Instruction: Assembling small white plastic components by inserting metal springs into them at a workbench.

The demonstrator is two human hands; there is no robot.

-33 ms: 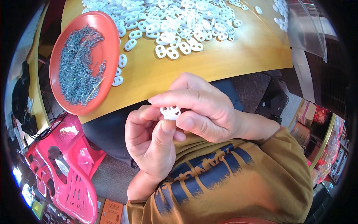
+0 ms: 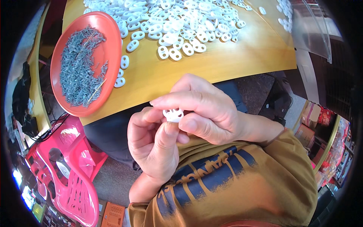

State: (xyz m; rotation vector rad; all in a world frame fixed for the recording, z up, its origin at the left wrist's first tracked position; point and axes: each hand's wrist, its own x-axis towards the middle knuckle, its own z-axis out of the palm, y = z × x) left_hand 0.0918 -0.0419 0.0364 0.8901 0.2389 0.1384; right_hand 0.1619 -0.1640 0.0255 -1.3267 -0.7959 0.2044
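Between my hands, just off the near table edge, is a small white two-hole plastic piece (image 2: 174,117). My left hand (image 2: 154,143) pinches it from below, thumb tip against its lower edge. My right hand (image 2: 207,109) grips its other side, thumb at the right and forefinger reaching over the top. Fingers hide part of the piece, and I cannot tell whether anything sits inside it. A large heap of similar white pieces (image 2: 181,22) lies at the far side of the table. At the left, an orange-red plate (image 2: 101,90) holds many small metal coil springs (image 2: 77,72).
The yellow-brown table (image 2: 242,58) ends just beyond my hands. A few loose white pieces (image 2: 120,82) lie beside the plate. Pink plastic chairs (image 2: 77,189) stand at the lower left. A clear plastic panel (image 2: 312,26) is at the far right, with boxes on shelves (image 2: 312,117) below it.
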